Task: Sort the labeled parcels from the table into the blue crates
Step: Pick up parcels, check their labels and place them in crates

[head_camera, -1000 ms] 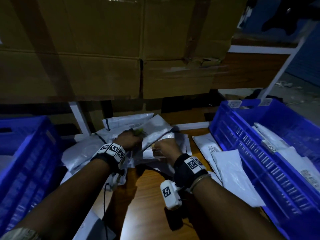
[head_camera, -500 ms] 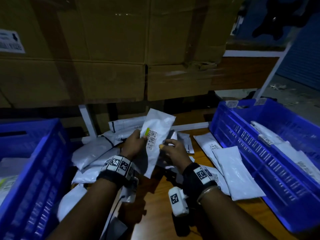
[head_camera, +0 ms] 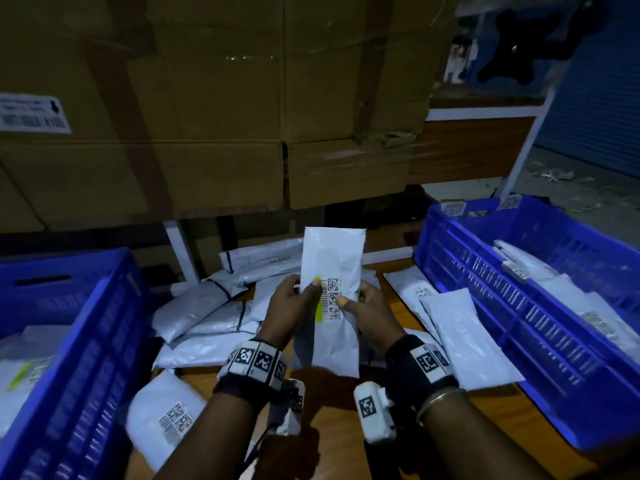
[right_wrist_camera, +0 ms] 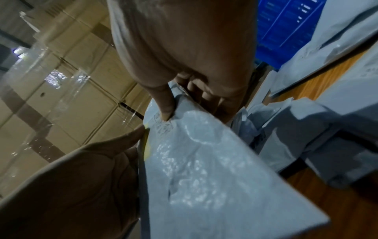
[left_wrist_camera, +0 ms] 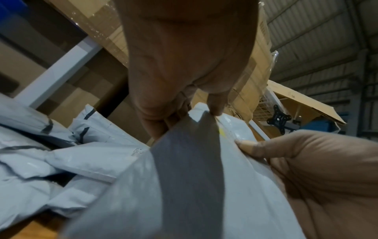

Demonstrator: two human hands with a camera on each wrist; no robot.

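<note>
Wrist bands: black bands with square coded tags sit on both forearms, nearest the head camera.
Left hand: the left hand [head_camera: 290, 303] grips the left edge of the held parcel, thumb on the front beside the yellow-green strip, fingers behind.
Right hand: the right hand [head_camera: 369, 306] pinches the right edge of the same parcel, thumb on the printed label, fingers curled behind.
Held parcel: a white poly mailer, the held parcel [head_camera: 330, 299], stands upright in the air between both hands, above the worktop, label facing the person.
Label: black codes and a barcode, with a yellow-green strip along its left side.
Worktop: brown wood, the worktop [head_camera: 332, 403] shows bare below the held parcel.
Near parcel: one white mailer with printed codes, the near parcel [head_camera: 166, 417], lies flat just left of the left forearm.
Parcel pile: the parcel pile [head_camera: 214, 306] of white mailers lies heaped behind and left of the hands.
Right parcels: two flat mailers, the right parcels [head_camera: 460, 334], lie beside the right crate, one overlapping the other.
Left crate: the blue left crate [head_camera: 86, 358] holds white parcels, one with a yellow-green strip.
Right crate: the blue right crate [head_camera: 512, 306] holds several white parcels along its floor.
Cartons: large brown cartons [head_camera: 214, 109] stand stacked behind the worktop.
</note>
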